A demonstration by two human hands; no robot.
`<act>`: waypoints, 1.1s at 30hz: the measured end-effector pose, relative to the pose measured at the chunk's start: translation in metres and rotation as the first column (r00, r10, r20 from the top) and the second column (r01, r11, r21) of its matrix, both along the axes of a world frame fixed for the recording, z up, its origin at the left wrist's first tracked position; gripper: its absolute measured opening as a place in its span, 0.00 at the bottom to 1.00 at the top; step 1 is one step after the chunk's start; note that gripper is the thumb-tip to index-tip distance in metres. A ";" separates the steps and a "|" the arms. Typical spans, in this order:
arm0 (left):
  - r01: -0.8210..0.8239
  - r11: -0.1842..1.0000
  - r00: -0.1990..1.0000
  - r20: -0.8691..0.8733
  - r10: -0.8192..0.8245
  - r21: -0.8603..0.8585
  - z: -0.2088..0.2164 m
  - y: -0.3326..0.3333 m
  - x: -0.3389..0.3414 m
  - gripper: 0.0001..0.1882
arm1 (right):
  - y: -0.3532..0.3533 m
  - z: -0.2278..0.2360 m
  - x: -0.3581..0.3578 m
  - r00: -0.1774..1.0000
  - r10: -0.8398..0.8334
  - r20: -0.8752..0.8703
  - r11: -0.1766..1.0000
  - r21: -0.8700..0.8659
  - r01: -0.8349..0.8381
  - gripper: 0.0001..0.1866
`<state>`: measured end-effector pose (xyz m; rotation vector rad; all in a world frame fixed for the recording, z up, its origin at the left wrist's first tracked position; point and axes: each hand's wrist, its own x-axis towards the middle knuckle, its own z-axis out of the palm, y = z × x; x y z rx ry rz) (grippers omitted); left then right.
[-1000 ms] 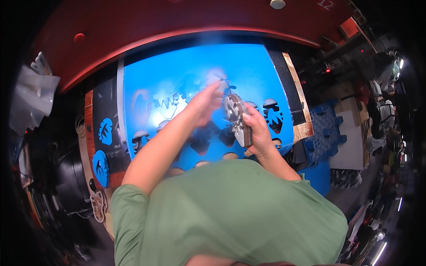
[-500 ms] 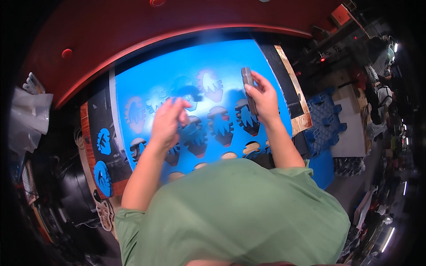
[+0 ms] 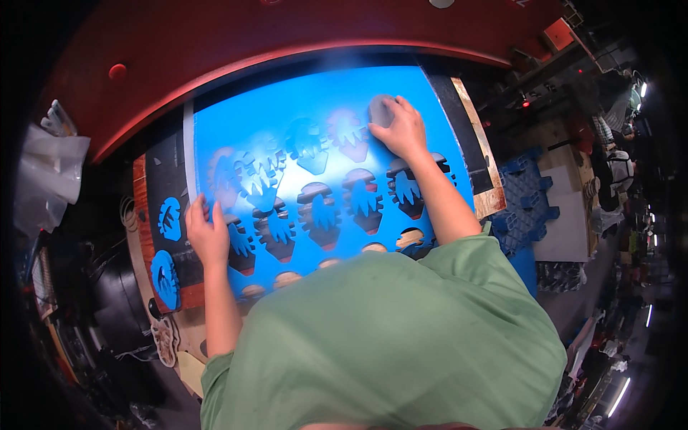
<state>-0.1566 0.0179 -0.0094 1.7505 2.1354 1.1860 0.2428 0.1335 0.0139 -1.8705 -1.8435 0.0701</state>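
A blue sheet [image 3: 236, 129] with several cut-out openings, toothed along their edges, lies before me. Toward its far right part, my right hand [image 3: 403, 132] grips a grey-brown cutting die [image 3: 380, 109] with a rounded outline; the die is over uncut blue material, and whether it rests flat is hard to tell. At the sheet's left edge is my left hand [image 3: 208, 233], fingers apart and pointing away from me, with blue showing between them. It holds nothing that I can see. Left of that hand lie two loose blue cut pieces [image 3: 169, 218] [image 3: 165, 279].
A red machine body [image 3: 301, 29] with a red knob [image 3: 117, 72] spans the far side. Clear plastic bags [image 3: 54, 172] hang at the left. To the right stand blue plastic lattice pallets [image 3: 527, 201]. A wooden strip [image 3: 480, 143] borders the black surface.
The die has tipped from upright to flatter and shifted slightly left in my right hand. My left hand has moved left and nearer, from above the cut-outs to the sheet's left edge.
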 end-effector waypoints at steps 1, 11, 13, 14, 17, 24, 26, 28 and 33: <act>0.023 0.998 0.998 -0.054 -0.020 0.053 -0.001 -0.013 -0.004 0.19 | 0.001 0.001 -0.001 1.000 -0.004 0.010 1.000 0.014 0.004 0.31; -0.071 0.986 0.949 -0.294 0.114 0.152 -0.038 -0.132 0.012 0.23 | -0.045 0.009 0.030 0.997 0.036 -0.068 0.999 0.008 -0.035 0.38; -0.104 0.977 0.932 -0.326 0.161 0.186 -0.045 -0.134 0.017 0.25 | -0.100 0.014 0.031 0.997 0.062 -0.056 0.997 0.043 -0.059 0.35; -0.115 0.971 0.923 -0.339 0.183 0.210 -0.048 -0.134 0.018 0.25 | -0.128 0.013 0.026 0.995 0.089 -0.044 0.995 0.045 -0.087 0.32; -0.120 0.966 0.912 -0.360 0.198 0.228 -0.052 -0.131 0.014 0.26 | -0.190 -0.004 -0.006 0.952 0.304 0.013 0.941 0.150 -0.303 0.31; -0.168 0.931 0.834 -0.457 0.309 0.324 -0.028 -0.144 0.028 0.28 | -0.202 -0.024 -0.002 0.966 0.244 0.082 0.933 0.253 -0.256 0.31; -0.230 0.913 0.799 -0.470 0.374 0.336 -0.017 -0.154 0.035 0.32 | -0.207 -0.006 0.012 0.970 0.218 0.104 0.907 0.345 -0.241 0.28; -0.237 0.928 0.832 -0.433 0.347 0.287 -0.009 -0.160 0.033 0.32 | -0.201 0.020 0.017 0.957 0.284 -0.057 0.887 0.395 -0.239 0.23; -0.194 0.963 0.901 -0.355 0.251 0.188 -0.025 -0.146 -0.002 0.32 | -0.116 0.100 0.057 0.908 -0.054 -0.416 0.824 0.494 0.276 0.16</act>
